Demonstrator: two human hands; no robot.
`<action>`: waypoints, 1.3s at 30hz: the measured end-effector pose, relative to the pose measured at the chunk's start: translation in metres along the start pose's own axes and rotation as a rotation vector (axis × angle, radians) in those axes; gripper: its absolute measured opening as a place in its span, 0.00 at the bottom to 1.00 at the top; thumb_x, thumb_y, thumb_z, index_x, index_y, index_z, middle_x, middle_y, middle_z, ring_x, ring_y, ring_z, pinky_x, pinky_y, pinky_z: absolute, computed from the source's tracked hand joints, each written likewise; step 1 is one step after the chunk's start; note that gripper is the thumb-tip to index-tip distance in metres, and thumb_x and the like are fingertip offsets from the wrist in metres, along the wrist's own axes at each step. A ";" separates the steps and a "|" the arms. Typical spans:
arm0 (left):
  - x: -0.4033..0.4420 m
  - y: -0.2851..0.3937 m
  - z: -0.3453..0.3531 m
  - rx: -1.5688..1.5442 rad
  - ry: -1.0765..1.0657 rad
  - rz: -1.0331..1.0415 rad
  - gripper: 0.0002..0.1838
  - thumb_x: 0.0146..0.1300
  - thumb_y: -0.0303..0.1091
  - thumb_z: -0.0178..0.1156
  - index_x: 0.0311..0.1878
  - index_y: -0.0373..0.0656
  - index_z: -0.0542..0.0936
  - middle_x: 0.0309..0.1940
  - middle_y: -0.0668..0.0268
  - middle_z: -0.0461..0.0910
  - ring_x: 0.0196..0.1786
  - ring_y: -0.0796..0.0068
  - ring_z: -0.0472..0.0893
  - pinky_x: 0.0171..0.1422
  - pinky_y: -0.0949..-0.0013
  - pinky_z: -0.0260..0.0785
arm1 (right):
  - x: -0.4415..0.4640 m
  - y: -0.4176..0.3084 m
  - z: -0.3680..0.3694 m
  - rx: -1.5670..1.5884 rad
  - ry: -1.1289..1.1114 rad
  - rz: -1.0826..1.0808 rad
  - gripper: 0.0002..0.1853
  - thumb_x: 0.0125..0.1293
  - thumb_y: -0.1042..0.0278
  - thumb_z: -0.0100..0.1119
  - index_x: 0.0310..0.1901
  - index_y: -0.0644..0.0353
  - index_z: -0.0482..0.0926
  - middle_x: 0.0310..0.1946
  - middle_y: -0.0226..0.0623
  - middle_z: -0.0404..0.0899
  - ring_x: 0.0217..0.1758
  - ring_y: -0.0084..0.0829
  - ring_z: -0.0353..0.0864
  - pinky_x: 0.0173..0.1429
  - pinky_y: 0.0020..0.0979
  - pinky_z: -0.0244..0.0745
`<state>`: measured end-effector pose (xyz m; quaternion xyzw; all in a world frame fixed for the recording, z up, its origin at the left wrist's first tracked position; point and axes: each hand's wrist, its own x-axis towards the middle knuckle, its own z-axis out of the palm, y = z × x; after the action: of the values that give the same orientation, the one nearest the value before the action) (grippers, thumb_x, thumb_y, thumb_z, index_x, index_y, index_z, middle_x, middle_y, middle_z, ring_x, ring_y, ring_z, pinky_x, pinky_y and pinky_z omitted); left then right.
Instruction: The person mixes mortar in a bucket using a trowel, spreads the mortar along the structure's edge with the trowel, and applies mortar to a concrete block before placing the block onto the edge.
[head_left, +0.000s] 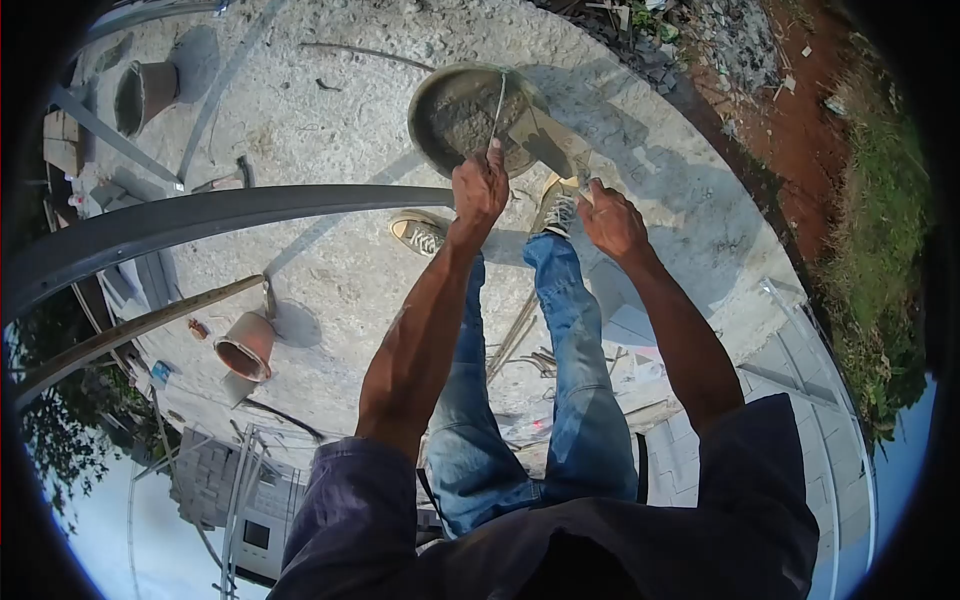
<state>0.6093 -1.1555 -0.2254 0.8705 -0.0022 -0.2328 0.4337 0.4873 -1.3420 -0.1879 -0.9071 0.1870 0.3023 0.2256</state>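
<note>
Through the head camera I'm looking down on a pale concrete floor point(345, 130), and the round bucket point(419, 128) of grey mortar point(462, 112) stands on it, in front of the wearer's shoes point(415, 234), toward the floor's far edge. The left hand point(480, 188) I read as closed, fingers curled round the lower end of the bucket's thin handle point(500, 100), which runs up from the grip to the far rim. The right hand point(615, 222) is closed as well, wrapped round the grip of a trowel point(548, 142), just outside the bucket's near right side. Its broad blade reaches over the rim on that side; from here I can't tell whether it touches the mortar.

Toward the floor's left edge I have a hammer point(243, 172) lying down, a second bucket point(146, 96) near the far left corner, and a third, orange bucket point(245, 347) nearer the wearer. A dark metal beam point(230, 218) crosses my picture from the left and goes out of sight at the left wrist; I can't say whether they touch. Below it, a wooden beam point(140, 338) slants in toward the orange bucket. Beyond the floor's right edge I see red soil point(785, 150) and grass point(875, 220).
</note>
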 end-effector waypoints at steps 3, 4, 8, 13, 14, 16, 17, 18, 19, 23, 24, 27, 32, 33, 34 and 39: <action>0.013 -0.019 -0.027 -0.028 0.030 -0.079 0.22 0.75 0.43 0.47 0.42 0.30 0.77 0.24 0.40 0.75 0.33 0.38 0.79 0.37 0.48 0.68 | 0.051 -0.025 0.010 -0.036 -0.089 0.044 0.20 0.68 0.57 0.53 0.54 0.62 0.73 0.40 0.55 0.81 0.46 0.53 0.82 0.52 0.49 0.76; 0.022 -0.023 -0.039 -0.085 0.054 -0.190 0.20 0.74 0.42 0.48 0.48 0.29 0.76 0.30 0.39 0.77 0.37 0.39 0.80 0.40 0.50 0.70 | 0.069 -0.033 0.019 -0.045 -0.090 0.049 0.20 0.68 0.57 0.53 0.54 0.62 0.73 0.40 0.55 0.81 0.46 0.53 0.82 0.52 0.49 0.76; -0.029 -0.037 -0.080 0.059 0.169 0.097 0.22 0.71 0.36 0.53 0.61 0.28 0.70 0.50 0.38 0.75 0.53 0.39 0.77 0.57 0.53 0.70 | 0.114 -0.052 0.099 0.059 -0.223 0.040 0.22 0.69 0.54 0.50 0.54 0.65 0.73 0.43 0.57 0.81 0.49 0.55 0.81 0.55 0.48 0.75; -0.220 -0.052 -0.153 0.088 -0.139 -0.033 0.29 0.70 0.36 0.56 0.67 0.30 0.61 0.59 0.38 0.71 0.60 0.40 0.73 0.64 0.47 0.66 | 0.103 -0.069 0.105 0.465 -0.223 0.062 0.26 0.69 0.48 0.51 0.53 0.68 0.74 0.44 0.60 0.81 0.50 0.57 0.80 0.55 0.44 0.75; -0.247 -0.049 -0.164 0.161 -0.200 -0.127 0.32 0.67 0.37 0.58 0.68 0.32 0.59 0.60 0.38 0.69 0.61 0.37 0.71 0.65 0.45 0.63 | 0.098 -0.061 0.108 0.459 -0.181 0.067 0.27 0.68 0.48 0.52 0.52 0.68 0.75 0.46 0.60 0.80 0.50 0.56 0.80 0.55 0.43 0.76; -0.281 -0.039 -0.173 0.239 -0.231 -0.321 0.33 0.64 0.38 0.61 0.67 0.34 0.61 0.61 0.40 0.68 0.63 0.38 0.67 0.67 0.44 0.59 | 0.088 -0.047 0.103 0.361 -0.139 0.073 0.25 0.68 0.49 0.53 0.52 0.67 0.75 0.46 0.59 0.79 0.49 0.55 0.80 0.52 0.43 0.77; -0.293 -0.040 -0.171 0.241 -0.213 -0.352 0.34 0.63 0.37 0.62 0.68 0.35 0.61 0.60 0.40 0.67 0.64 0.39 0.66 0.67 0.43 0.59 | 0.076 -0.064 0.077 0.144 -0.144 0.073 0.24 0.68 0.50 0.53 0.54 0.65 0.74 0.45 0.58 0.79 0.47 0.55 0.81 0.50 0.44 0.77; -0.296 -0.047 -0.169 0.234 -0.215 -0.353 0.34 0.63 0.37 0.62 0.68 0.35 0.61 0.60 0.40 0.67 0.64 0.39 0.66 0.67 0.43 0.59 | 0.067 -0.075 0.063 -0.020 -0.113 0.058 0.23 0.69 0.52 0.53 0.55 0.64 0.73 0.43 0.57 0.78 0.45 0.54 0.81 0.48 0.45 0.78; -0.295 -0.055 -0.162 0.303 -0.192 -0.371 0.34 0.61 0.38 0.62 0.67 0.36 0.63 0.60 0.42 0.68 0.64 0.41 0.67 0.67 0.44 0.58 | 0.060 -0.079 0.056 -0.114 -0.042 0.022 0.23 0.69 0.53 0.53 0.56 0.63 0.72 0.42 0.56 0.78 0.43 0.53 0.82 0.46 0.46 0.79; -0.274 -0.054 -0.151 0.518 -0.288 -0.505 0.30 0.58 0.39 0.62 0.64 0.41 0.70 0.60 0.50 0.71 0.65 0.49 0.67 0.69 0.48 0.56 | 0.051 -0.104 0.046 -0.062 0.068 0.108 0.22 0.70 0.52 0.51 0.56 0.61 0.72 0.37 0.57 0.79 0.44 0.54 0.81 0.47 0.47 0.78; -0.275 -0.055 -0.150 0.514 -0.287 -0.512 0.30 0.58 0.39 0.62 0.64 0.41 0.70 0.60 0.50 0.71 0.65 0.49 0.67 0.69 0.48 0.56 | 0.058 -0.105 0.060 -0.066 0.063 0.103 0.22 0.70 0.52 0.51 0.56 0.61 0.72 0.37 0.57 0.79 0.44 0.54 0.81 0.47 0.47 0.78; -0.277 -0.058 -0.148 0.473 -0.319 -0.613 0.29 0.58 0.44 0.60 0.63 0.46 0.72 0.63 0.56 0.70 0.67 0.54 0.66 0.71 0.50 0.53 | 0.089 -0.073 0.132 0.525 -0.200 0.356 0.25 0.70 0.48 0.47 0.53 0.64 0.75 0.43 0.58 0.80 0.50 0.58 0.79 0.53 0.47 0.75; -0.284 -0.067 -0.149 0.410 -0.224 -0.647 0.27 0.58 0.43 0.60 0.60 0.44 0.75 0.60 0.56 0.72 0.66 0.54 0.67 0.71 0.50 0.53 | 0.066 -0.043 0.087 0.281 -0.168 0.270 0.27 0.71 0.47 0.47 0.53 0.68 0.75 0.42 0.58 0.81 0.48 0.54 0.81 0.54 0.43 0.74; -0.284 -0.068 -0.148 0.400 -0.215 -0.646 0.27 0.58 0.43 0.60 0.60 0.44 0.75 0.60 0.56 0.72 0.66 0.54 0.67 0.71 0.50 0.53 | 0.058 -0.053 0.061 0.084 -0.167 0.287 0.28 0.70 0.49 0.49 0.55 0.71 0.74 0.39 0.57 0.82 0.45 0.48 0.83 0.52 0.38 0.76; -0.284 -0.068 -0.147 0.403 -0.219 -0.653 0.27 0.58 0.43 0.60 0.60 0.44 0.75 0.61 0.56 0.73 0.66 0.54 0.68 0.71 0.50 0.53 | 0.057 -0.060 0.052 0.077 -0.166 0.279 0.28 0.70 0.49 0.49 0.55 0.71 0.74 0.39 0.57 0.82 0.45 0.48 0.83 0.52 0.38 0.76; -0.283 -0.054 -0.147 0.499 -0.241 -0.565 0.25 0.57 0.41 0.62 0.58 0.44 0.76 0.56 0.59 0.76 0.63 0.57 0.70 0.68 0.53 0.57 | 0.089 -0.097 0.100 0.120 -0.085 -0.019 0.21 0.73 0.50 0.44 0.42 0.62 0.77 0.38 0.52 0.82 0.45 0.54 0.82 0.49 0.45 0.76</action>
<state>0.4065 -0.9534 -0.0763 0.8819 0.1300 -0.4358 0.1242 0.5539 -1.2278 -0.2868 -0.8800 0.1863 0.3269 0.2900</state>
